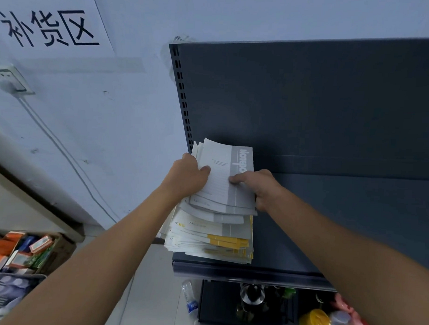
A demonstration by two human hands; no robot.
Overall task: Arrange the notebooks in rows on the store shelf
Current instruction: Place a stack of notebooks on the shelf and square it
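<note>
A stack of thin notebooks [213, 237] lies at the left end of the dark grey store shelf [327, 239]. The lower ones have yellow spines, the upper ones grey. The top few grey-and-white notebooks [222, 184] are raised at their far end, fanned and tilted up off the stack. My left hand [190, 175] grips their left edge, thumb on the cover. My right hand [258, 188] holds their right edge by the grey spine band, thumb lying across the cover.
The shelf's dark back panel [308, 104] rises behind the stack, and the shelf surface runs on to the right. A lower shelf holds a yellow lid [315, 321] and pink items. A water bottle [190, 300] stands on the floor. A box of small packets [23, 250] sits at lower left.
</note>
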